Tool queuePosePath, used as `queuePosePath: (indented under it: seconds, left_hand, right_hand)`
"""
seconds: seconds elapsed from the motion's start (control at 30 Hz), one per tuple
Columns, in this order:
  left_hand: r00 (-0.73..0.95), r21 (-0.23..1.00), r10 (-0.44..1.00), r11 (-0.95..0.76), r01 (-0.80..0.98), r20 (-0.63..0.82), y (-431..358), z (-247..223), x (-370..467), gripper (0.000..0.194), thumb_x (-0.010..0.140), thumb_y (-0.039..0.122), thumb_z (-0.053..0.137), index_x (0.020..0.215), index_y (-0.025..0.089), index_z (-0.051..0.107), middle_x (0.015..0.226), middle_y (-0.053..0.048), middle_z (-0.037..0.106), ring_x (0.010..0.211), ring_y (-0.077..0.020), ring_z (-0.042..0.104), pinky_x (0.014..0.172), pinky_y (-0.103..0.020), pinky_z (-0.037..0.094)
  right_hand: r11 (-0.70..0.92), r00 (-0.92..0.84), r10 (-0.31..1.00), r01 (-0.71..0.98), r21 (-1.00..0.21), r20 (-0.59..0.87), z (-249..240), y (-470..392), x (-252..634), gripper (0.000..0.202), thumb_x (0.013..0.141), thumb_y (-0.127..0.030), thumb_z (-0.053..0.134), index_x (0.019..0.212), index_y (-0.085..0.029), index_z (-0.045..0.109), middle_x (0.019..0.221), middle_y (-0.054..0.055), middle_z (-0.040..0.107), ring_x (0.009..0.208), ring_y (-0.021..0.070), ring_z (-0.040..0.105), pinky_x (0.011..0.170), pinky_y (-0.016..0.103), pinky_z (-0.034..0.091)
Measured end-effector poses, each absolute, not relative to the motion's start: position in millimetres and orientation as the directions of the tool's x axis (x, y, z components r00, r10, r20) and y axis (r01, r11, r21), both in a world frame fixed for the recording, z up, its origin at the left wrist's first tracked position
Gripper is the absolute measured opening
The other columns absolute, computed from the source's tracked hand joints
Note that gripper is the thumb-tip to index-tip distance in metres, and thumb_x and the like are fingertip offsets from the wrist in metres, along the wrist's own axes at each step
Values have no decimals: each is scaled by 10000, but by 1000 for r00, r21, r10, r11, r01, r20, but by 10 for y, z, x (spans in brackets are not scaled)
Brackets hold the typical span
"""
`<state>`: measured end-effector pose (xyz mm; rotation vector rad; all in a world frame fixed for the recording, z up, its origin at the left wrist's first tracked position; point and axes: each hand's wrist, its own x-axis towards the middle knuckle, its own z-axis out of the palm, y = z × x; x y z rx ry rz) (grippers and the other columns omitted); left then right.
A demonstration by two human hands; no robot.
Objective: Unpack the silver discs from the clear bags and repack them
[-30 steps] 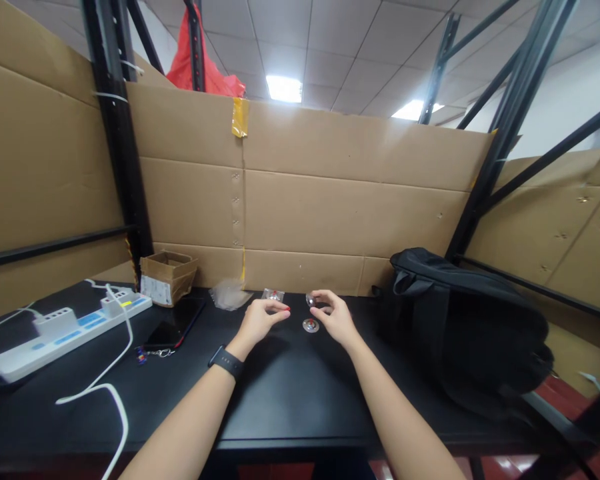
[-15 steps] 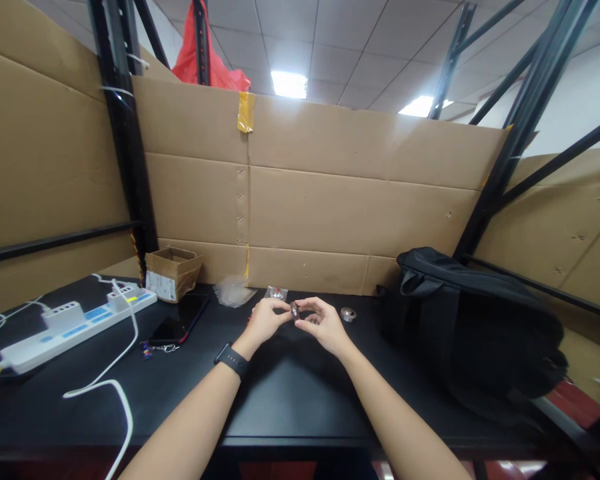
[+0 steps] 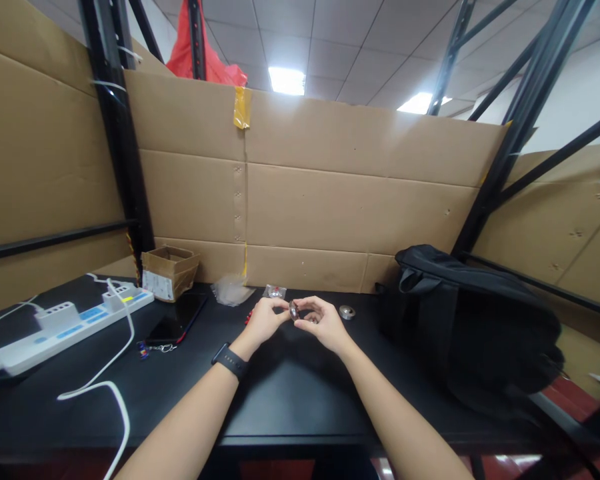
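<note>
A small round metal piece (image 3: 294,311), shiny and ring-like, is held on edge above the black table between both hands; its exact kind is too small to tell. My left hand (image 3: 265,323) pinches its left side with thumb and fingers. From the right, my right hand (image 3: 323,323) grips it too, fingers curled. To the right of that hand lies a similar round metal piece (image 3: 347,312), flat on the table. Just behind my left hand sits a small clear plastic packet (image 3: 275,291) with red on it. A red item (image 3: 249,317) shows partly beside the left hand.
A crumpled clear plastic bag (image 3: 231,292) and an open cardboard box (image 3: 171,273) stand at the back left. Nearer are a phone (image 3: 176,321), keys (image 3: 162,348) and a white power strip (image 3: 70,333) with a cable. A black backpack (image 3: 470,327) fills the right side.
The view has shifted slightly, so the surroundings sit a little further left and up. Both hands keep their hold on the round metal piece.
</note>
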<state>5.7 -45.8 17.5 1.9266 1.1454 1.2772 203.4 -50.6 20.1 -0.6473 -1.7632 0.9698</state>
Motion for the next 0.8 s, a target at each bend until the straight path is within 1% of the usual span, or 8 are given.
queuePosePath:
  seconds: [0.1, 0.2, 0.4, 0.5, 0.63, 0.8]
  left_hand:
    - [214, 811, 856, -516, 275, 471, -472, 194, 76, 270, 811, 438, 700, 864, 189, 791, 927, -62, 786, 920, -254, 713, 917, -348, 508]
    - [234, 819, 850, -521, 240, 472, -496, 218, 97, 287, 811, 453, 699, 858, 183, 787, 921, -65, 785, 921, -258, 710, 921, -356, 508]
    - [284, 828, 841, -521, 204, 459, -524, 228, 112, 316, 863, 442, 644, 947, 175, 790, 970, -74, 781, 944, -252, 703, 920, -347, 508]
    - [269, 835, 854, -505, 218, 446, -527, 219, 119, 297, 851, 425, 651, 936, 177, 790, 961, -65, 782, 951, -254, 704, 925, -345, 510]
    - [216, 852, 887, -456, 256, 409, -522, 208, 133, 269, 817, 415, 678, 881, 177, 786, 932, -56, 786, 935, -254, 709, 911, -339, 518]
    - [198, 882, 898, -430, 194, 394, -497, 192, 138, 265, 786, 419, 715, 862, 174, 783, 926, -62, 786, 934, -251, 709, 904, -328, 514]
  right_hand:
    - [539, -367, 783, -3, -842, 502, 203, -498, 2033, 424, 684, -320, 842, 1062, -243, 669, 1200, 96, 694, 1085, 260, 660, 772, 347, 538]
    - [544, -351, 787, 8, -839, 507, 208, -488, 2040, 421, 679, -320, 844, 1055, -241, 672, 1191, 95, 699, 1084, 261, 661, 776, 349, 538]
    - [555, -326, 793, 40, -831, 514, 207, -472, 2065, 405, 689, -294, 833, 1057, -237, 676, 1181, 90, 703, 1081, 253, 661, 776, 340, 529]
    - [554, -336, 790, 35, -832, 513, 194, -468, 2064, 402, 692, -290, 832, 1058, -237, 675, 1187, 91, 702, 1085, 249, 660, 779, 337, 526]
    - [553, -344, 788, 34, -832, 510, 174, -467, 2052, 409, 674, -322, 843, 1037, -232, 677, 1201, 97, 696, 1074, 253, 663, 760, 337, 532]
    - [547, -335, 796, 36, -837, 505, 166, -463, 2047, 435, 654, -325, 857, 1040, -234, 678, 1171, 93, 707, 1060, 258, 670, 770, 348, 536]
